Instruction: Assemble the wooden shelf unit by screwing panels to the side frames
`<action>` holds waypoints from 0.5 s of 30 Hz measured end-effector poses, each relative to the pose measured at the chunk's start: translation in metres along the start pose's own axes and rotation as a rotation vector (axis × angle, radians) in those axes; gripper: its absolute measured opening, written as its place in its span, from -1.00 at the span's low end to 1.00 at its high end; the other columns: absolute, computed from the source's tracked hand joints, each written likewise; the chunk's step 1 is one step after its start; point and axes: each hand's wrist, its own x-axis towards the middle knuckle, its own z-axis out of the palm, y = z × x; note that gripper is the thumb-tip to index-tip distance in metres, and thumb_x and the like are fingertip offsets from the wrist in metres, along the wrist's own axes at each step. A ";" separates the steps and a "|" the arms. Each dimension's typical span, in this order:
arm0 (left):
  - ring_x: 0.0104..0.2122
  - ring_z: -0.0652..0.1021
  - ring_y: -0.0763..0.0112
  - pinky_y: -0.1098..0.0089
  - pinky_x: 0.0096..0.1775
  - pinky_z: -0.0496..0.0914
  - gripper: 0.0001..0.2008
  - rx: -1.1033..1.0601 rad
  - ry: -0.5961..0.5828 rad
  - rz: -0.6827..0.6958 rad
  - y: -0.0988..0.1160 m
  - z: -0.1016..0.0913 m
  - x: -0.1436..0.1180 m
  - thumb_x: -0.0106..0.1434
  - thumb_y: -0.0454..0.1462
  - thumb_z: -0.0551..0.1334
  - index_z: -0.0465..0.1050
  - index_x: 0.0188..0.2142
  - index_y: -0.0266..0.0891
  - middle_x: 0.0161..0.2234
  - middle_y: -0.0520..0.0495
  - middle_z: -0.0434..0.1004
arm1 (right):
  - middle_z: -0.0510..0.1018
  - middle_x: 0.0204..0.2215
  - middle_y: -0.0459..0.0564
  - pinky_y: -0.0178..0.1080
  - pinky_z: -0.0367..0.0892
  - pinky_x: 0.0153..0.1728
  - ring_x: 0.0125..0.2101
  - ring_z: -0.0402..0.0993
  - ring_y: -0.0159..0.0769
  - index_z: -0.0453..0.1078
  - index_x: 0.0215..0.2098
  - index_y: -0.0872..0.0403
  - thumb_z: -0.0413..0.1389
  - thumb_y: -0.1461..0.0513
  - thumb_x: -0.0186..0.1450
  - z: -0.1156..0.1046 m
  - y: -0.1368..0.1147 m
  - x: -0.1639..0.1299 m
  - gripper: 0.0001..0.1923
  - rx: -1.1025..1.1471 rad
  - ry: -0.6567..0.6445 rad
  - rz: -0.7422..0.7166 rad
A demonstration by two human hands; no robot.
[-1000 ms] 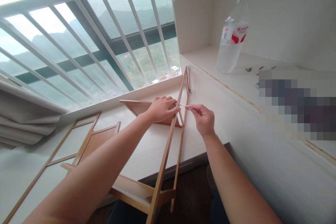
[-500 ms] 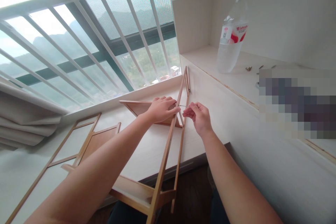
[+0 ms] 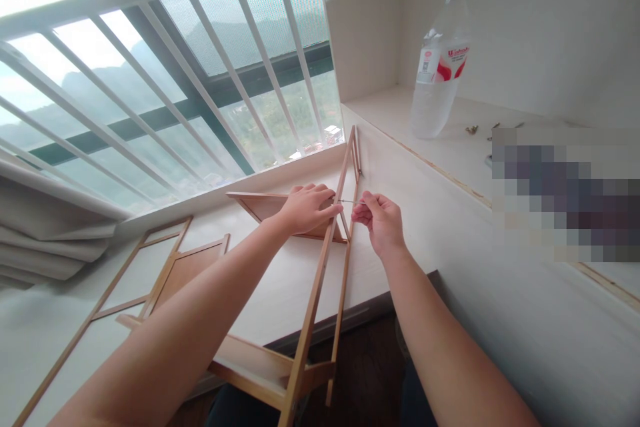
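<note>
A wooden rack frame (image 3: 319,280) with slim rails stands tilted in front of me, and a brown shelf panel (image 3: 255,205) meets it from the left. My left hand (image 3: 311,208) is closed over the panel's end and the frame's rail, thumb against the rail. On the other side, my right hand (image 3: 381,221) pinches a thin metal rod that looks like a hex key (image 3: 351,201). Its far tip reaches the rail beside my left thumb; the exact contact is too small to make out. Lower down, a wooden crosspiece (image 3: 260,363) joins the frame near my legs.
Another wooden frame part (image 3: 160,273) lies to the left, partly behind my left forearm. On the right ledge (image 3: 390,113) stand a water bottle (image 3: 436,80) and small metal fittings (image 3: 471,129), beside a blurred-out patch. A white railing (image 3: 200,67) and window lie beyond; a grey curtain (image 3: 50,227) hangs left.
My right hand has shifted very slightly to the right, away from the rail, with the hex key in its fingers. My left hand and the frame hold still.
</note>
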 end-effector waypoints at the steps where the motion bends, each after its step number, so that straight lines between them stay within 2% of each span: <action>1: 0.04 0.51 0.02 0.03 0.09 0.25 -0.45 -0.002 -0.002 -0.001 0.000 0.000 0.000 0.41 0.21 -0.06 0.48 -0.06 -0.08 0.04 -0.12 0.56 | 0.58 -0.61 -0.09 -0.31 0.55 -0.51 -0.62 0.52 -0.37 0.46 -0.43 0.09 0.44 -0.05 0.13 0.000 0.000 0.000 -0.57 -0.006 0.002 -0.011; 7: 0.04 0.51 0.01 0.03 0.09 0.25 -0.45 -0.007 -0.011 -0.004 0.003 -0.003 0.000 0.41 0.21 -0.05 0.49 -0.06 -0.08 0.04 -0.11 0.56 | 0.60 -0.58 -0.08 -0.29 0.55 -0.46 -0.59 0.52 -0.36 0.51 -0.38 0.10 0.42 -0.02 0.16 -0.003 0.001 0.000 -0.62 -0.030 -0.014 -0.084; 12: 0.03 0.50 0.02 0.03 0.08 0.25 -0.45 -0.007 -0.013 -0.005 0.002 -0.003 -0.001 0.41 0.21 -0.06 0.48 -0.06 -0.08 0.03 -0.12 0.56 | 0.62 -0.54 -0.08 -0.24 0.57 -0.37 -0.51 0.57 -0.32 0.54 -0.32 0.08 0.37 0.01 0.23 -0.006 -0.001 -0.001 -0.69 -0.172 -0.033 -0.221; 15: 0.03 0.50 0.03 0.03 0.08 0.24 -0.45 -0.006 -0.009 -0.002 0.001 -0.002 0.000 0.42 0.21 -0.06 0.48 -0.06 -0.08 0.03 -0.12 0.56 | 0.63 -0.53 -0.06 -0.23 0.57 -0.34 -0.48 0.59 -0.31 0.55 -0.34 0.08 0.34 0.01 0.26 -0.007 -0.001 -0.002 -0.70 -0.228 -0.040 -0.252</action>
